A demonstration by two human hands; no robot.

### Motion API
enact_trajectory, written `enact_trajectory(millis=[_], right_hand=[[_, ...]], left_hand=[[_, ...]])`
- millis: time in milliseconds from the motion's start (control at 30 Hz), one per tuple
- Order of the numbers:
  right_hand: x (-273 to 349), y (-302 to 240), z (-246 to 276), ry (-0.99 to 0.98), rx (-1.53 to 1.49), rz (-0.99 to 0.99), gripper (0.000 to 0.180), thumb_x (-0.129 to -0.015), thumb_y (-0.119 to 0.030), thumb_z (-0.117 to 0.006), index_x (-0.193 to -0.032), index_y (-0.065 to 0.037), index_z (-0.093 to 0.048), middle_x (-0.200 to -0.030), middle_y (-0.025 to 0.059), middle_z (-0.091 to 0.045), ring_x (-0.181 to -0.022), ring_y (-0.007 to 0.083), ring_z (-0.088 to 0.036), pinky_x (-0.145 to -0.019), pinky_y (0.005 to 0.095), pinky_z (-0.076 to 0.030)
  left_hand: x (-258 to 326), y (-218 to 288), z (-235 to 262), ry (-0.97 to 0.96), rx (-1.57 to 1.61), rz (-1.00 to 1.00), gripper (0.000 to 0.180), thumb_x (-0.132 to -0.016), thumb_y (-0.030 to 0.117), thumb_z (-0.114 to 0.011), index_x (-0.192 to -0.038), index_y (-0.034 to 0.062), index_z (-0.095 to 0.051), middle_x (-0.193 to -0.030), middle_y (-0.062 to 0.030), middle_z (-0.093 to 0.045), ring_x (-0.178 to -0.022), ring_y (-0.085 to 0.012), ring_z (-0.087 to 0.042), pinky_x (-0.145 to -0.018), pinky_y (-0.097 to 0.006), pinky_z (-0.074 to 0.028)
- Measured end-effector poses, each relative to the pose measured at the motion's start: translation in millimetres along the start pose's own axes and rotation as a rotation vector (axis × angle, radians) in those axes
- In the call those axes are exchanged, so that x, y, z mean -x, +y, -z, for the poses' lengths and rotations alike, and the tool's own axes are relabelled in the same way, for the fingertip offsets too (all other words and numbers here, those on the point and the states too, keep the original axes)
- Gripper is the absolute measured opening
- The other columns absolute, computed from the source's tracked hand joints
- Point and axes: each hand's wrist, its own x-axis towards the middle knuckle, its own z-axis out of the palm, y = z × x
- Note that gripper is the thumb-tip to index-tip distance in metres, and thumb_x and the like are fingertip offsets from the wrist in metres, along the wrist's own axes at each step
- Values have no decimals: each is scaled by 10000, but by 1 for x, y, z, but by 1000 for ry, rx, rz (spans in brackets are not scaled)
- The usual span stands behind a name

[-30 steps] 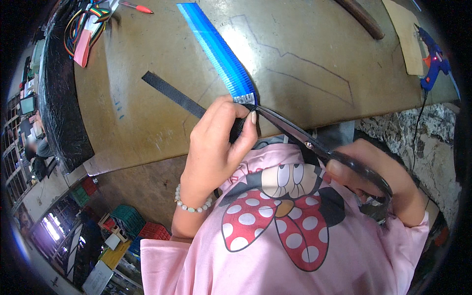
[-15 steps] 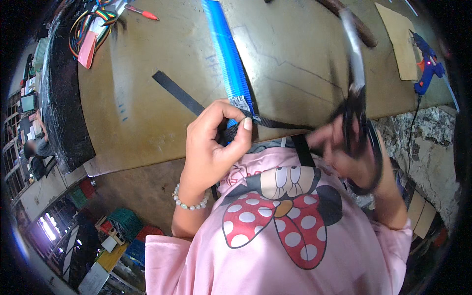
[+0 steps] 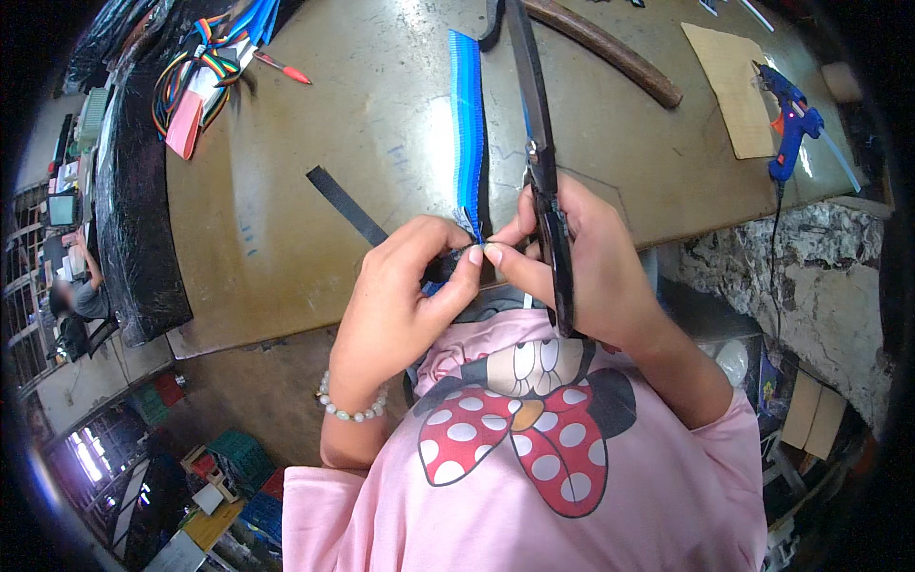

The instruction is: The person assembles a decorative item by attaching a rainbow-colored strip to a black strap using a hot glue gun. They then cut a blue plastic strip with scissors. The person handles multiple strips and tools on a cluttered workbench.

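Note:
At the table's near edge, my left hand [image 3: 405, 286] pinches the gathered end of a blue striped ribbon [image 3: 467, 124], whose length stretches away across the table. A black strap [image 3: 348, 205] sticks out past the left hand toward the far left. My right hand [image 3: 591, 257] carries large black-handled scissors [image 3: 543, 157] in its palm, blades pointing away from me. Its thumb and index finger meet the left fingertips at the ribbon's end, pinching there too. What exactly lies between the fingertips is too small to make out.
On the right, a blue glue gun [image 3: 793, 124] lies by a cardboard piece [image 3: 729, 91]. A wooden-handled tool [image 3: 610, 52] rests at the far side. Rainbow-striped ribbons [image 3: 205, 71] and a red pen [image 3: 283, 67] sit at far left. Another person [image 3: 81, 291] is in the left background.
My right hand has come left with the scissors, from beside the table edge to my left fingertips. The black strip that stretched between the hands no longer shows there.

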Motion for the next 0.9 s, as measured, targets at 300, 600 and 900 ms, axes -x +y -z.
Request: enact_trajectory(millis=[300, 600, 900], right_hand=[[5, 9, -2, 69, -453, -229, 231, -831, -40, -710, -929, -42, -500, -791, 78, -662, -670, 104, -647, -568, 232, -528], [61, 14, 41, -261, -147, -264, 389, -957, -429, -532, -976, -40, -525, -760, 113, -621, -691, 186, -614, -618, 330, -487], [66, 12, 39, -459, 213, -378, 498, -967, -505, -496, -878, -18, -548, -642, 98, -594, -596, 254, -593, -576, 377, -475]], left_hand=[[-1, -10, -13, 12, 528, 165, 52, -845, 7, -649, -813, -24, -624, -808, -16, -577, -724, -55, -517, -618, -206, -397], [-10, -18, -16, 77, 256, 123, 115, -856, 81, -672, -844, -24, -626, -751, -48, -566, -638, -90, -487, -577, -239, -391], [-9, -14, -23, 147, 101, 45, 107, -828, 62, -669, -817, -21, -602, -742, -92, -558, -606, -149, -506, -566, -271, -406]])
